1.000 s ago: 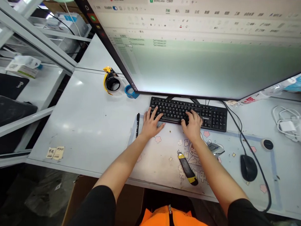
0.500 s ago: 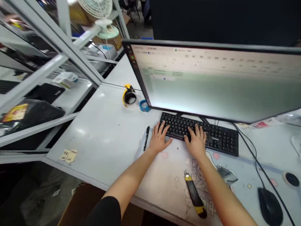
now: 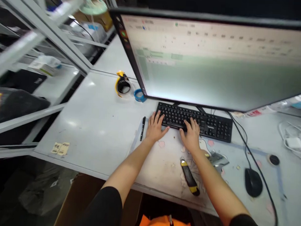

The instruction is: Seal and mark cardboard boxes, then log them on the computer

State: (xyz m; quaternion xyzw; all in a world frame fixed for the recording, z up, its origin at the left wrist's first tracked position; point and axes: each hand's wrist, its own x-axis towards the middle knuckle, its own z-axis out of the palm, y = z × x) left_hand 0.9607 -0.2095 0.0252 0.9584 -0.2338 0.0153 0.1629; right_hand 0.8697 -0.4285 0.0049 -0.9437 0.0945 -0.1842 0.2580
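Observation:
A black keyboard (image 3: 217, 127) lies on the desk below a wide monitor (image 3: 203, 72) that shows a blurred spreadsheet-like page. On its left end rests my left hand (image 3: 155, 128), fingers spread over the keys and thumb stretched out to the side. My right hand (image 3: 191, 136) is over the middle keys, its fingers apart too. Neither hand holds anything. Just left of my left hand is a black pen (image 3: 142, 128). A black and yellow utility knife (image 3: 189, 176) lies between my forearms. Right of my right forearm sits a black mouse (image 3: 253, 182).
A tape dispenser (image 3: 122, 85) and a blue tape roll (image 3: 139, 95) stand left of the monitor. Labels (image 3: 60, 148) are stuck near the desk's front left edge. A white charger with cable (image 3: 294, 142) lies at right. Metal frame bars (image 3: 56, 43) border the left side.
The view has tipped downward and shifted, so the desk things sit higher and orange clothing shows at the bottom. My right hand's fingers have shifted slightly on the keys; both hands stay at the keyboard.

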